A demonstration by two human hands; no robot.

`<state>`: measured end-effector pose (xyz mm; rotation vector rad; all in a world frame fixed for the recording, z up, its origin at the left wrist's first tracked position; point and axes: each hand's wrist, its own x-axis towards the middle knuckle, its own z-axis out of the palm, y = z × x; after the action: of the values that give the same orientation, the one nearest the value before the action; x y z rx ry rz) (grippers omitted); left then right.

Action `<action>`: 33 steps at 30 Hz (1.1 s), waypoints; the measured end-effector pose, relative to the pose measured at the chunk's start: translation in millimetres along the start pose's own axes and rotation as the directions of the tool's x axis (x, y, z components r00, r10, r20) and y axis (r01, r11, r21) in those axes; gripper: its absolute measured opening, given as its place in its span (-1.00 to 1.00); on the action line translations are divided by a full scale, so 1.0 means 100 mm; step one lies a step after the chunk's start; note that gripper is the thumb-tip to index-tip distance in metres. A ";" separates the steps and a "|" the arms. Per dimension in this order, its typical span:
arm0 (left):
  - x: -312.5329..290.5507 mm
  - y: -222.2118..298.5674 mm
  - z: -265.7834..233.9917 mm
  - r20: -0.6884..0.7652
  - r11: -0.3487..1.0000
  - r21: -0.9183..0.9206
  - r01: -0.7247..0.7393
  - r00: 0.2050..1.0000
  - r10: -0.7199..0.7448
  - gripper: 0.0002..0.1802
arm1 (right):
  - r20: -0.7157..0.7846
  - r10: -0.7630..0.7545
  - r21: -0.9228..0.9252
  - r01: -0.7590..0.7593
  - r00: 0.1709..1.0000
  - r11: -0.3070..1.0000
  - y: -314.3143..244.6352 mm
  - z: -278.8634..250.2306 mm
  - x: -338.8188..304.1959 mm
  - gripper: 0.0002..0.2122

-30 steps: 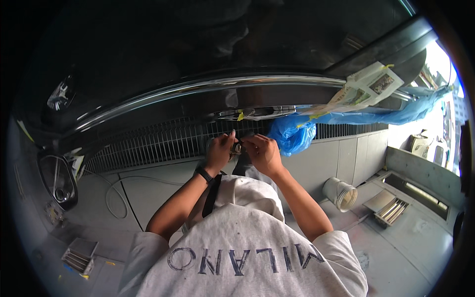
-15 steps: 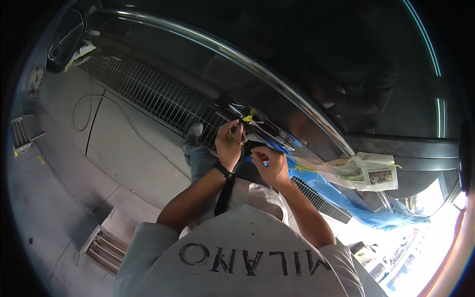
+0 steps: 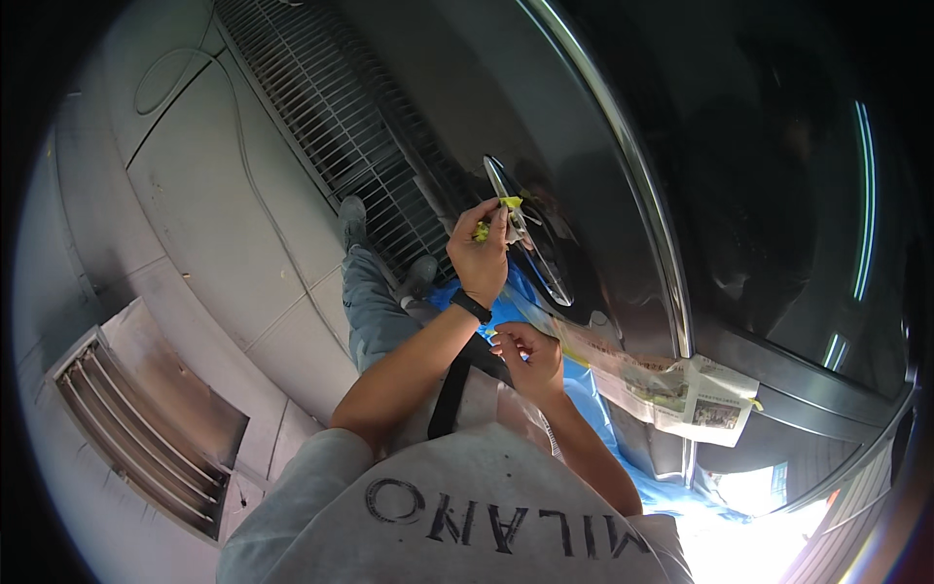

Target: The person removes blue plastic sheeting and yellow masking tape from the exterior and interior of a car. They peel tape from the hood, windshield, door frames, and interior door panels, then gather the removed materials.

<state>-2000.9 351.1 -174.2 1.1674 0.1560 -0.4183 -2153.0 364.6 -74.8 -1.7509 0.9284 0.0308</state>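
In front of me is the dark, glossy side of a car, with a chrome-edged door handle [image 3: 535, 243] on it. My left hand [image 3: 477, 255] is closed on crumpled yellow masking tape [image 3: 511, 202], its fingertips against the handle's near edge. Another yellow scrap shows between its fingers. Lower and to the right, my right hand [image 3: 532, 362] is held in a pinch, apart from the car. A tiny yellow bit, apparently tape, shows at its fingertips.
Blue plastic film [image 3: 593, 409] and a taped newspaper sheet [image 3: 691, 394] hang along the car's side at right. A floor grating [image 3: 341, 117] runs beside the car. A thin hose [image 3: 238, 131] lies on the grey floor, and a slatted metal frame [image 3: 146, 438] is at lower left.
My view has turned, so the car's side stands steeper. My hands have moved farther apart; the left is up at the handle, the right lower. More of the handle's chrome edge shows.
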 end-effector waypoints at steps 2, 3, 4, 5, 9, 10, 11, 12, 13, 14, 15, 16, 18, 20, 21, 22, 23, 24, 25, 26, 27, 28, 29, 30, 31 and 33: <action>-0.02 -0.02 0.04 -0.056 0.999 -0.007 -0.034 0.998 0.034 -0.80 | -0.002 0.036 -0.051 -0.036 0.999 0.998 0.02 -0.02 0.00 -0.89; -0.03 -0.03 0.05 -0.069 0.999 -0.036 -0.035 0.997 0.032 -0.80 | 0.001 0.036 -0.036 -0.035 0.999 0.999 0.03 -0.04 0.00 -0.89; -0.02 -0.04 0.06 -0.078 0.997 -0.067 -0.038 0.996 0.033 -0.80 | 0.006 0.041 -0.069 -0.040 0.999 0.997 0.04 -0.06 0.00 -0.88; -0.01 -0.04 0.06 -0.083 0.999 -0.033 -0.039 0.996 0.036 -0.81 | 0.015 0.040 -0.074 -0.039 0.999 0.996 0.05 -0.07 0.00 -0.88; 0.04 -0.07 0.05 -0.085 1.000 0.007 -0.003 0.996 0.003 -0.85 | 0.050 0.068 -0.066 -0.064 0.996 0.996 0.10 -0.09 0.01 -0.87; 0.04 -0.07 0.05 -0.079 1.000 -0.007 0.026 0.997 -0.027 -0.85 | 0.058 0.058 -0.080 -0.054 0.997 0.995 0.10 -0.08 0.02 -0.87; 0.03 -0.07 0.06 -0.081 0.999 -0.041 0.029 0.996 -0.032 -0.86 | 0.064 0.059 -0.079 -0.054 0.996 0.995 0.10 -0.08 0.02 -0.87; 0.03 -0.07 0.08 -0.076 0.996 -0.075 0.045 0.996 -0.050 -0.86 | 0.073 0.058 -0.054 -0.054 0.996 0.997 0.10 -0.07 0.03 -0.87; 0.02 -0.06 0.10 -0.084 0.991 -0.097 0.087 0.992 -0.095 -0.86 | 0.071 0.055 -0.079 -0.050 0.996 0.996 0.10 -0.07 0.03 -0.87; 0.01 -0.05 0.11 -0.077 0.984 -0.168 0.058 0.994 -0.071 -0.85 | 0.072 0.052 -0.082 -0.046 0.996 0.996 0.09 -0.07 0.04 -0.87; -0.01 -0.04 0.13 -0.085 0.972 -0.230 0.053 0.994 -0.074 -0.84 | 0.065 0.040 -0.061 -0.036 0.997 0.997 0.08 -0.07 0.04 -0.87; -0.02 -0.04 0.15 -0.074 0.953 -0.299 0.044 0.995 -0.069 -0.84 | 0.060 0.043 -0.079 -0.038 0.997 0.996 0.07 -0.08 0.04 -0.87; -0.01 -0.04 0.15 -0.089 0.983 -0.181 0.021 0.995 -0.037 -0.84 | 0.043 0.033 -0.048 -0.031 0.999 0.998 0.05 -0.09 0.04 -0.86; 0.02 -0.05 0.13 -0.072 0.996 -0.085 -0.002 0.997 -0.004 -0.84 | 0.027 0.028 -0.068 -0.027 0.999 0.997 0.06 -0.11 0.02 -0.86; 0.04 -0.07 0.11 -0.056 0.999 -0.045 -0.008 0.998 0.005 -0.84 | 0.022 0.021 -0.048 -0.020 1.000 0.999 0.06 -0.11 0.02 -0.87; 0.06 -0.08 0.09 -0.044 1.000 0.007 0.007 0.999 -0.007 -0.84 | 0.013 0.019 -0.059 -0.018 1.000 0.998 0.07 -0.12 0.01 -0.87; 0.08 -0.09 0.07 -0.014 1.000 0.002 -0.008 1.000 0.008 -0.83 | 0.006 0.014 -0.052 -0.014 1.000 0.999 0.08 -0.12 0.00 -0.87; 0.09 -0.10 0.05 0.010 1.000 0.007 -0.002 1.000 0.002 -0.81 | -0.003 0.008 -0.031 -0.008 1.000 0.999 0.10 -0.12 -0.01 -0.87; 0.09 -0.10 0.03 0.033 1.000 0.021 0.012 0.999 -0.013 -0.80 | -0.006 0.007 -0.039 -0.007 1.000 0.999 0.11 -0.12 -0.02 -0.87; 0.10 -0.09 0.00 0.071 0.999 -0.021 0.044 0.997 -0.043 -0.79 | -0.011 0.003 -0.030 -0.004 1.000 1.000 0.12 -0.12 -0.03 -0.87; 0.09 -0.07 -0.02 0.109 0.995 -0.050 0.088 0.991 -0.082 -0.79 | -0.017 -0.005 0.002 0.005 1.000 1.000 0.13 -0.12 -0.05 -0.87; 0.09 -0.04 -0.04 0.138 0.986 -0.060 0.156 0.979 -0.147 -0.78 | -0.027 0.006 -0.009 -0.006 1.000 1.000 0.14 -0.12 -0.05 -0.88; 0.08 0.00 -0.06 0.197 0.965 -0.190 0.180 0.970 -0.143 -0.78 | -0.037 0.010 0.003 -0.009 0.999 1.000 0.14 -0.12 -0.06 -0.89; 0.09 0.04 -0.06 0.176 0.971 -0.159 0.181 0.972 -0.152 -0.78 | -0.048 0.013 0.016 -0.012 0.999 1.000 0.14 -0.12 -0.07 -0.90; 0.09 0.09 -0.07 0.174 0.976 -0.139 0.168 0.974 -0.143 -0.78 | -0.055 0.009 0.029 -0.007 0.998 1.000 0.15 -0.12 -0.08 -0.90; 0.10 0.17 -0.07 0.133 0.980 -0.147 0.137 0.984 -0.118 -0.78 | -0.073 0.001 0.068 0.004 0.997 0.998 0.14 -0.11 -0.09 -0.89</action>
<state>-1984.8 361.0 -166.1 0.9780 0.1533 -0.5808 -2172.2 359.2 -77.7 -1.6992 0.9699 -0.0650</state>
